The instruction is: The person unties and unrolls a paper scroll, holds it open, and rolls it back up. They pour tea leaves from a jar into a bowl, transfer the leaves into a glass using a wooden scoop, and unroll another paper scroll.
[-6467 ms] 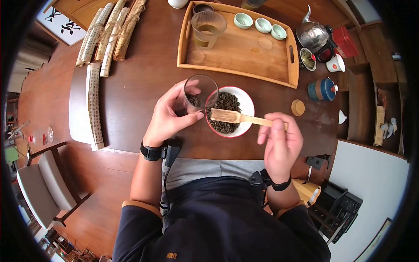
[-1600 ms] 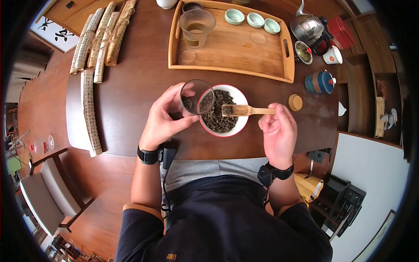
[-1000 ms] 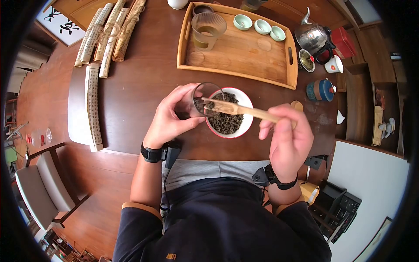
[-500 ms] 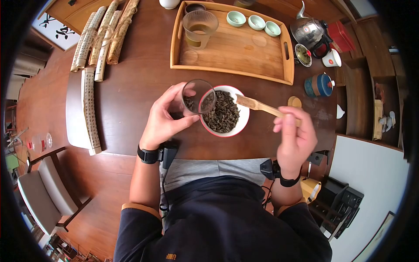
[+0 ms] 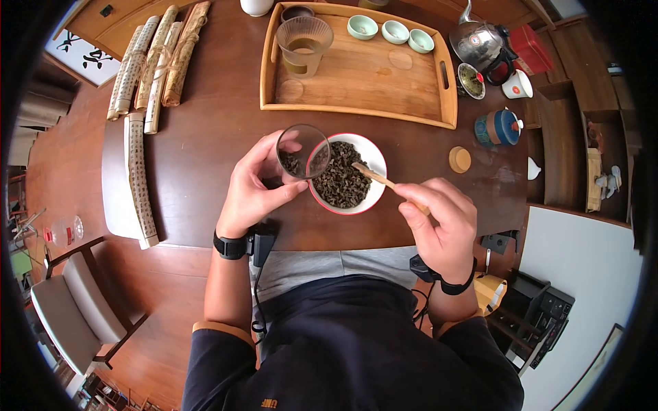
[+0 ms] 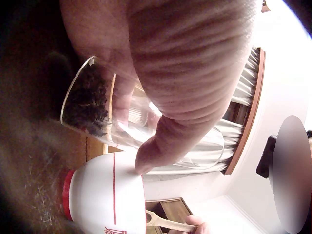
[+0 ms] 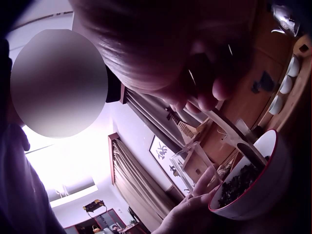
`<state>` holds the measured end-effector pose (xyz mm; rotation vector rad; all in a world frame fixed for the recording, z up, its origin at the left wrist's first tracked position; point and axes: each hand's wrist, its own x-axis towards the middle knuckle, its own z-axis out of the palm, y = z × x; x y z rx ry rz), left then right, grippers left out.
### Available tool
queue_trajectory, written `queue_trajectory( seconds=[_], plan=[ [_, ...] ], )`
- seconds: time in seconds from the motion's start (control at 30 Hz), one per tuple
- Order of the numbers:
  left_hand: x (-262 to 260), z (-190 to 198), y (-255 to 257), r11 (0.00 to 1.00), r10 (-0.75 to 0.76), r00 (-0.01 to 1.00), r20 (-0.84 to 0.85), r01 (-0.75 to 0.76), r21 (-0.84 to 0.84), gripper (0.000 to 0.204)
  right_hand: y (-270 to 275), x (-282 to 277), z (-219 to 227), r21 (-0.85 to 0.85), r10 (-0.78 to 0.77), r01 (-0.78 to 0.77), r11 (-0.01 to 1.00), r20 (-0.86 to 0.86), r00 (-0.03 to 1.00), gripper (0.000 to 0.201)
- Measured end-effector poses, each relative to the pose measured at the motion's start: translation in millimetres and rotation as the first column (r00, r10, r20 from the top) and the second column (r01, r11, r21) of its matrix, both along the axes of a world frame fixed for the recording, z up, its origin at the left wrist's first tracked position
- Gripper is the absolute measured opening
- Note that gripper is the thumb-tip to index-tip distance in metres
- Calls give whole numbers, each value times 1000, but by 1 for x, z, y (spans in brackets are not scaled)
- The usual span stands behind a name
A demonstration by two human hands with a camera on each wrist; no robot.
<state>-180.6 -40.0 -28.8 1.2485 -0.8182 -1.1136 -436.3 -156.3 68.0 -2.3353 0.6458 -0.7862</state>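
Note:
My left hand [image 5: 255, 183] grips a clear glass [image 5: 302, 152], tilted beside the bowl. Dark dried tea leaves [image 6: 87, 100] lie at the bottom of the glass in the left wrist view. Touching or overlapping the glass in the head view is a white bowl [image 5: 378, 159] with a red rim, holding a heap of the same rolled leaves [image 5: 343, 179]. In my right hand [image 5: 442, 222] a wooden tea scoop [image 5: 379, 177] is pinched by its handle. The scoop's head dips into the bowl at the leaves, its edge turned up in the head view.
Beyond the bowl stands a wooden tray [image 5: 356, 113] with a ribbed pitcher [image 5: 303, 51] and three pale green cups [image 5: 395, 32]. To the right are a kettle [image 5: 478, 46], a blue jar [image 5: 499, 128] and a round wooden lid [image 5: 460, 159]. Paper scrolls [image 5: 140, 171] lie on the left.
The scoop went from the bowl up to the glass's mouth, drew back to the right, and is now down at the leaves again. The left hand keeps its hold on the glass.

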Motion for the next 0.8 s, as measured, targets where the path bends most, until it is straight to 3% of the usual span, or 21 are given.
queue_trajectory(
  seconds=[0.23,0.37,0.43,0.5,0.6,0.8],
  plan=[
    [0,-1,1,1000,4,1000,-7,-4,-4,72,0,12,-3,-167,-62,50,985,-68,996,16],
    [0,-1,0,1000,2,1000,1,-2,-15,72,-1,13,-16,-101,-93,88,991,-50,994,10],
    [0,-1,1,1000,2,999,34,-1,-9,72,0,11,-24,149,-241,235,960,22,970,7],
    [0,-1,1,1000,1,1000,28,-1,-6,72,-1,7,-32,223,-272,252,942,62,960,11],
    [0,-2,0,1000,2,1000,28,-1,-8,72,-2,1,-38,460,-400,332,824,56,915,17],
    [-1,-1,-1,1000,6,999,33,-5,-10,71,-2,-1,-50,583,-421,265,768,147,895,20]
  ],
)
